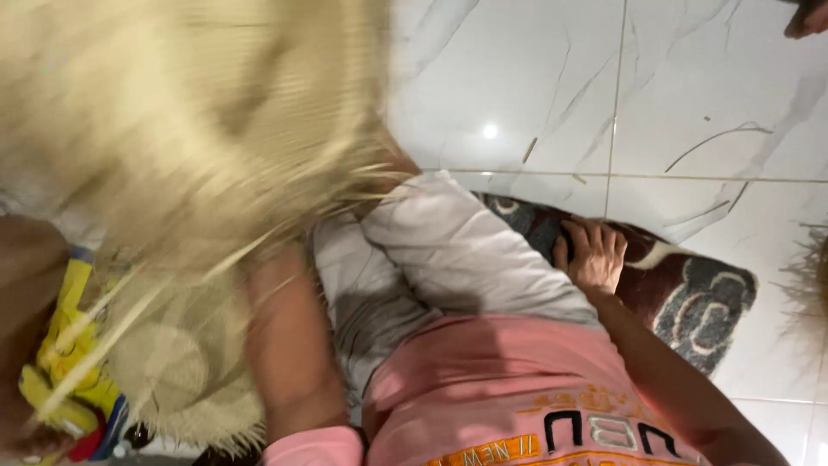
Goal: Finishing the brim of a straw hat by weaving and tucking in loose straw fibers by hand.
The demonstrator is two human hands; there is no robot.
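**Straw sheet overhead, right hand on the mat**

White marble-look floor tiles (690,95) with grey veins filled the background, glossy enough to throw back a ceiling light. On them, at about three o'clock from the person's lap, lay a dark red and grey patterned mat (699,298), soft and flat, with cream scrollwork.

The right hand (593,255) rested palm down on the near edge of that mat, fingers spread and lightly curled, gripping nothing. The left forearm (289,345) rose toward eleven o'clock, and the left hand itself was hidden behind a blurred woven straw piece (181,121), so its hold could not be told. That pale, fibrous sheet covered the upper left, loose strands fraying toward four o'clock; its long axis could not be made out through the blur. It lay nearer the left arm, well apart from the right hand.

Beneath it, at seven o'clock, sat a round woven straw disc (185,380) with a fringed rim, beside a yellow plastic object (65,362). Light grey trousers (448,250) and a pink shirt (500,380) filled the middle.
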